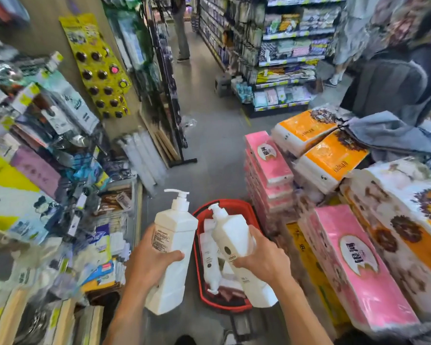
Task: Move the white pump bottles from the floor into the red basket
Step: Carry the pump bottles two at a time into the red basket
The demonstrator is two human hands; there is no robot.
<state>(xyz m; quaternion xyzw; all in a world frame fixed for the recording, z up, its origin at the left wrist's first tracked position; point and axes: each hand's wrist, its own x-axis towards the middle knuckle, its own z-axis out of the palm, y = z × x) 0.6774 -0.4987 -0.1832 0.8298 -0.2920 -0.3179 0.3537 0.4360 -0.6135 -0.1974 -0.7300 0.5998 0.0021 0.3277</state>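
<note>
My left hand (pixel 148 263) grips a tall white pump bottle (pixel 172 247) around its middle, held upright just left of the red basket (pixel 244 207). My right hand (pixel 265 257) grips a second white pump bottle (pixel 232 235), tilted with its pump pointing up-left, directly above the basket. The basket stands on the grey floor between my arms. Inside it lies another white pump bottle (pixel 209 260) on its side, along with more white packaging I cannot make out.
Stacks of pink (pixel 266 165) and orange tissue packs (pixel 326 158) crowd the right of the basket. Cluttered shelves of packaged goods (pixel 47 170) fill the left. An aisle of grey floor (pixel 209 108) runs ahead, with a person (pixel 182 28) standing far down it and another at the right.
</note>
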